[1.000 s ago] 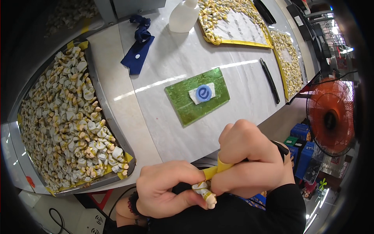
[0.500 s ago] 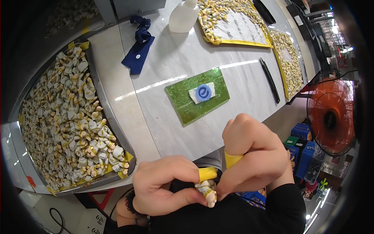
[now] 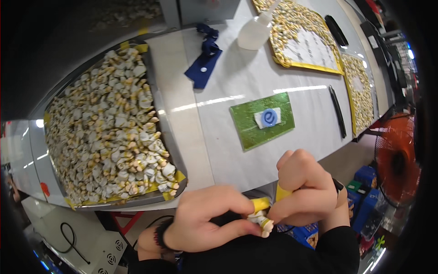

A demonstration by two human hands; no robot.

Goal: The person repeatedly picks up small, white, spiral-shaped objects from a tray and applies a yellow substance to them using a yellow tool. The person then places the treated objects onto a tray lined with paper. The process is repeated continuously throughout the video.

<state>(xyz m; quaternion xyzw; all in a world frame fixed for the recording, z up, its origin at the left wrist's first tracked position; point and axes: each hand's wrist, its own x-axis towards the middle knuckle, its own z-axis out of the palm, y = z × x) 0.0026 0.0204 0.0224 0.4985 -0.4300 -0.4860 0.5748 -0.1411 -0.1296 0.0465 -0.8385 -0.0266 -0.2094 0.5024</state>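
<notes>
My left hand (image 3: 212, 214) pinches a small white figurine (image 3: 261, 223) with yellow bands and pale, skin-toned ends between thumb and index finger. A yellow finger cover (image 3: 261, 204) sits on that index fingertip. Right beside the figurine, my right hand (image 3: 308, 187) is closed, its fingers curled and its thumb tip close against the piece. Another yellow cover (image 3: 283, 192) shows on one of its fingers. Whatever the right fingers grip is hidden. Beyond the hands, a green rectangular plate (image 3: 246, 137) lies on the table, bearing a white pad (image 3: 258, 120) and a round blue piece (image 3: 269, 117).
On the left, a large tray (image 3: 180, 157) is heaped with similar figurines (image 3: 105, 132). A translucent bottle (image 3: 253, 34), a navy cloth strap (image 3: 203, 68) and a yellow-edged tray (image 3: 315, 68) stand farther back. At right are a black pen-like stick (image 3: 337, 112) and an orange fan (image 3: 397, 160).
The whole view has swung, so the table things and hands appear farther right. My hands stay together at the figurine, which has tilted slightly between the left fingers.
</notes>
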